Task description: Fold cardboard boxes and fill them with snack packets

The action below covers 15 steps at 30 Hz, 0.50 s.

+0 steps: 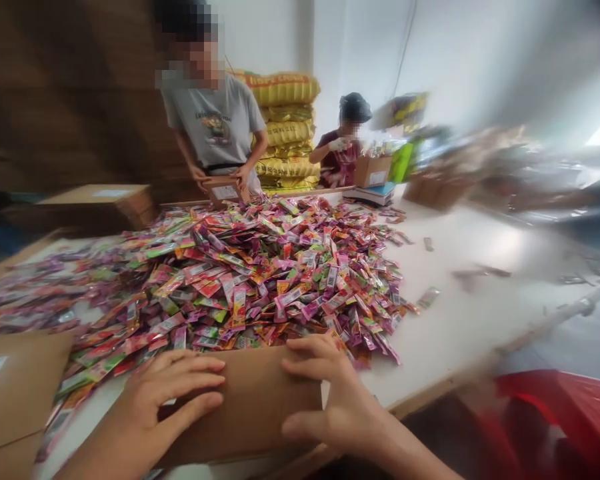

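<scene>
A brown cardboard box lies at the near edge of the white table, between my two hands. My left hand rests on its left end, fingers reaching over the top and the thumb below them. At the right end my right hand grips it, with fingers over the far edge and the thumb on the near side. Just beyond the box spreads a large heap of small, colourful printed packets, mostly pink, purple, red and green.
Another cardboard box stands at the near left, and a closed carton farther back. Across the table one person holds a small box; another person is beside yellow sacks. Red plastic shows at lower right.
</scene>
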### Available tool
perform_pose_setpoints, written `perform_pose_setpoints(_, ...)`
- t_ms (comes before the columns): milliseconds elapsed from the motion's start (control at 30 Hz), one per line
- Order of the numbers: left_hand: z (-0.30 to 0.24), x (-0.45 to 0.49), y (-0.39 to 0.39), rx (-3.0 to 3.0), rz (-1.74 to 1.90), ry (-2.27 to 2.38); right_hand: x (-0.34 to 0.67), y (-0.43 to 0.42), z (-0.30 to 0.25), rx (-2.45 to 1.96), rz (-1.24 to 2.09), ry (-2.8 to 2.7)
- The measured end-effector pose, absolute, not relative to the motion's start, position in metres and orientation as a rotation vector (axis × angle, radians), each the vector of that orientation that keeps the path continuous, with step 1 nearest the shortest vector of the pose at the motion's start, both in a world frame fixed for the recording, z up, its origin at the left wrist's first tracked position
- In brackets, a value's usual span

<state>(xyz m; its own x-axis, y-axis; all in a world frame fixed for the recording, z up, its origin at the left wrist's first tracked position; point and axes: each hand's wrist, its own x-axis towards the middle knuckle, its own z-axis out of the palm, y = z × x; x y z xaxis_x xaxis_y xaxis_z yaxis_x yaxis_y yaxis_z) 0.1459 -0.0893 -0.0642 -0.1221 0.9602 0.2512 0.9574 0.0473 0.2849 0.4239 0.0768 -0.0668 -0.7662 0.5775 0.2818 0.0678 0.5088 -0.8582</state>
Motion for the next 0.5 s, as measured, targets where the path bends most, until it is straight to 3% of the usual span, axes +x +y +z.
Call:
perform_pose_setpoints(133,-0.049,0.183,-0.059,2.250,0.611,2.240,0.418,0.069,-0.072,-0.458,0.978,-2.265)
perform_pose_setpoints(333,-0.074,0.190,-0.058,2.263,0.498,2.180,0.403,0.065,-0.064,-0.349,0.503,-2.524)
perform_pose_setpoints(433,-0.095,0.178,-0.057,2.279,0.458,2.132,0.393,0.068,-0.071,-0.342,0.495,-2.560)
perform_pose_setpoints(500,-0.104,0.172,-0.054,2.197,0.504,2.143,0.394,0.084,-0.074,-0.178,0.661,-2.522)
